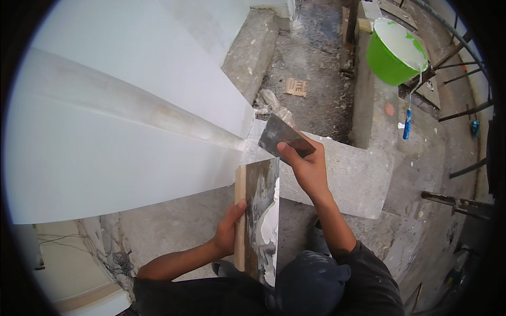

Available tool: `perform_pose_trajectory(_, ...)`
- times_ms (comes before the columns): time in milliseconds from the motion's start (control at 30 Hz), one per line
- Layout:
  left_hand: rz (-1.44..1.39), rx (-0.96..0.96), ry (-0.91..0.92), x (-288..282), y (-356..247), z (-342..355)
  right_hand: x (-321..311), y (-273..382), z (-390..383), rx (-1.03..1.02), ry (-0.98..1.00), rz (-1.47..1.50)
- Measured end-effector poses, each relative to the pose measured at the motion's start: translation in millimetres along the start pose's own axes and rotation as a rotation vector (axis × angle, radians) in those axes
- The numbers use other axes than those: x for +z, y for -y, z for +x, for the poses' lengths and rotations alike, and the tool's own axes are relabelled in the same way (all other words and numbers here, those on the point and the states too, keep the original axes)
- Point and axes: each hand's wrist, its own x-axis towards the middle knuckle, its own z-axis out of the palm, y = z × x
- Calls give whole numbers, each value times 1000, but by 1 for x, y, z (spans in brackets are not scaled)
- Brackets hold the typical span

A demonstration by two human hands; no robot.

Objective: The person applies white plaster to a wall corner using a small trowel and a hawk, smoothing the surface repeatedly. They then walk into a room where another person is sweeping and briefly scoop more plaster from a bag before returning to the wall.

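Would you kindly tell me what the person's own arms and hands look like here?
The left hand and right hand are bare; no gloves, watch or bracelet show. The left forearm and right forearm are uncovered too. The black cloth left sleeve and dark charcoal cloth right sleeve leave them free, with no clear markings.

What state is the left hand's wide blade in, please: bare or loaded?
Partly loaded: the wide blade in the left hand carries thick white paste along its right edge; much of its face shows grey.
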Motion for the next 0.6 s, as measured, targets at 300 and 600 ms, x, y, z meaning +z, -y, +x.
perform_pose_trajectory(300,-242,-102,-142,22,-3,30,-14,-35,-90,-969,-78,-83)
perform_pose_trajectory(600,117,66,-127,21,-10,15,-59,-89,-58,-584,251,-538)
